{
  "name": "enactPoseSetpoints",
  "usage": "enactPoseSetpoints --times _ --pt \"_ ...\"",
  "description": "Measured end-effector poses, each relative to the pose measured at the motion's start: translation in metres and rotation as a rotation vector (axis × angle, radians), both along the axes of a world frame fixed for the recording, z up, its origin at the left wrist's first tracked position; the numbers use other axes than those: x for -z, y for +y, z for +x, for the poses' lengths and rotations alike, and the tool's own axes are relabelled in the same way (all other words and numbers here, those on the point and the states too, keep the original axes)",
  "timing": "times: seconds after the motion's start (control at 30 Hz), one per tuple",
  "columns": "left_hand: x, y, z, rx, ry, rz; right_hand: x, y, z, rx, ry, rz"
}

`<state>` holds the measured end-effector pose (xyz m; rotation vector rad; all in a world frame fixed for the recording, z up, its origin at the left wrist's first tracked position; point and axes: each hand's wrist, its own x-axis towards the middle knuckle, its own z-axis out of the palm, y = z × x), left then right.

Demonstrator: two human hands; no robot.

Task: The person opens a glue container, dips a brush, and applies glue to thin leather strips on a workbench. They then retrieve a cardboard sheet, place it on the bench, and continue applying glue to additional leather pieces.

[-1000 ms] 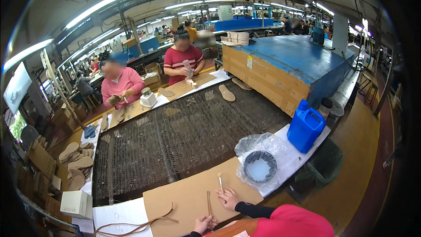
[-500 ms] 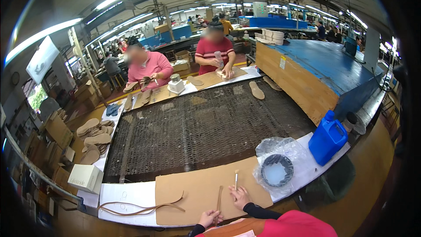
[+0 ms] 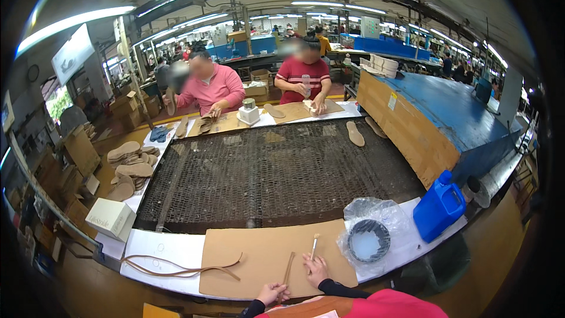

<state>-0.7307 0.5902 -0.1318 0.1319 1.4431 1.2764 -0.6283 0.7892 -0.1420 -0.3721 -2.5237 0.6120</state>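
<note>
My left hand (image 3: pixel 272 293) pinches the lower end of a narrow brown strap (image 3: pixel 288 270), which stretches away from me over a tan cardboard sheet (image 3: pixel 235 244). Close to its right side, my right hand (image 3: pixel 316 271) grips a small brush (image 3: pixel 314 246), bristles pointing away from me. Other long brown straps (image 3: pixel 176 272) lie loose to the left, partly on the cardboard and partly on white paper (image 3: pixel 159 247). To the right of the brush, a dark round tub (image 3: pixel 369 241) of whitish liquid sits on a crumpled clear plastic bag (image 3: pixel 376 211).
Beyond the cardboard stretches a dark mesh conveyor (image 3: pixel 265 176). A blue jug (image 3: pixel 438 209) stands at the right, before a large blue-topped machine (image 3: pixel 424 112). A white box (image 3: pixel 110 219) and piled brown soles (image 3: pixel 132 168) are at the left. Two co-workers work across the conveyor.
The view has shifted slightly. My hands keep hold of the strap and brush, with little movement. Across the conveyor, the co-worker in pink has moved a sole up and leftward.
</note>
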Motion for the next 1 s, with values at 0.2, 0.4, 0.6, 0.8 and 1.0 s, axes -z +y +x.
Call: enactPoseSetpoints --times 0.2,0.4,0.6,0.8,1.0 --pt "0.006 -0.002 0.002 -0.034 0.021 0.080 -0.009 -0.003 0.000 0.017 -0.007 -0.025" --pt "0.009 -0.005 0.004 -0.030 0.066 0.101 -0.004 -0.002 0.000 0.006 0.007 -0.020" --pt "-0.001 -0.006 0.005 -0.012 0.082 0.087 -0.001 -0.004 0.000 0.047 0.028 -0.051" --pt "-0.017 -0.003 0.001 0.053 0.114 0.022 -0.006 -0.006 -0.001 0.067 -0.001 -0.060" --pt "-0.016 -0.003 0.005 -0.005 0.070 0.033 -0.003 -0.002 0.000 0.017 0.000 -0.078"
